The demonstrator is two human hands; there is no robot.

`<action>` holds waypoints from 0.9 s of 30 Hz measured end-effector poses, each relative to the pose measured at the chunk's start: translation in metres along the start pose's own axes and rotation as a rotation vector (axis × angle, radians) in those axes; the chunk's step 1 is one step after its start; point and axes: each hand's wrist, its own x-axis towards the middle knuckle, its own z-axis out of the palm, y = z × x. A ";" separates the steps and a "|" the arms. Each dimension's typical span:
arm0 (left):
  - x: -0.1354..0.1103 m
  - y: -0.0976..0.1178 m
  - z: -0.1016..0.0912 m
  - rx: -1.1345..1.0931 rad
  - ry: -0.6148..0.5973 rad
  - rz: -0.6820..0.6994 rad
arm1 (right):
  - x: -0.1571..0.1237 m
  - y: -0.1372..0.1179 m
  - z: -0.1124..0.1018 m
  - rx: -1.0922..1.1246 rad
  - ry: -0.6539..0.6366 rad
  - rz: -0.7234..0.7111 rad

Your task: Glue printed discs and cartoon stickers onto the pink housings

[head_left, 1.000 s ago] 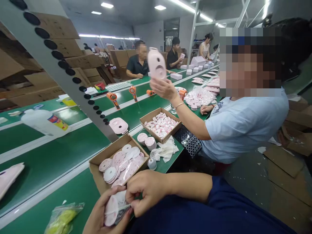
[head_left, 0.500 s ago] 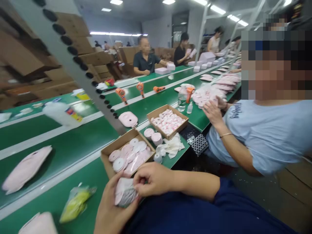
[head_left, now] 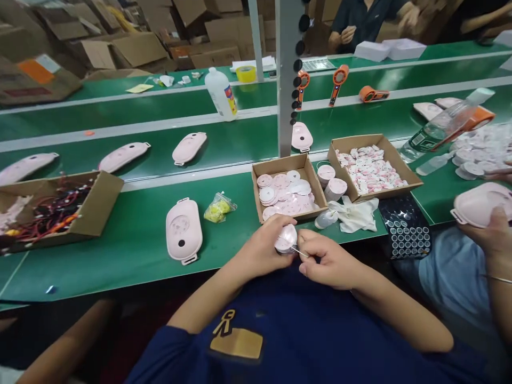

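Observation:
My left hand (head_left: pixel 262 249) is wrapped round a stack of round pale discs (head_left: pixel 285 239), held just in front of my chest at the bench edge. Close beside it, my right hand (head_left: pixel 330 262) pinches a thin white strand (head_left: pixel 301 252) that runs to the stack. What the strand is made of is too small to tell. Right behind my hands stands an open cardboard box (head_left: pixel 288 161) with loose pink and white discs (head_left: pixel 282 194) in it. Two more stacks of discs (head_left: pixel 335 189) stand to the right of this box, near a crumpled white cloth (head_left: pixel 359 214).
Left of my hands lie a pink oval casing (head_left: pixel 184 229) and a bag of yellow pieces (head_left: pixel 219 208). A wire-filled box (head_left: pixel 98 205) sits farther left. To the right are a box of small wrapped pieces (head_left: pixel 374 169), a tilted bottle (head_left: pixel 440 128) and a co-worker's hand (head_left: pixel 498 229) on another casing.
My view has swung left and down. My hands still hold the stack, and the white strand now shows, drawn out from it by my right hand. A co-worker's hand now holds a pink casing.

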 end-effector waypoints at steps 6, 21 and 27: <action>-0.005 0.002 -0.016 -0.036 -0.199 0.062 | 0.001 0.007 0.010 0.582 0.148 0.101; -0.015 -0.008 0.006 -0.341 0.243 0.025 | 0.012 0.004 0.025 0.115 0.297 -0.070; 0.004 -0.018 -0.007 -0.534 0.360 -0.021 | 0.013 -0.020 0.021 0.044 -0.052 -0.155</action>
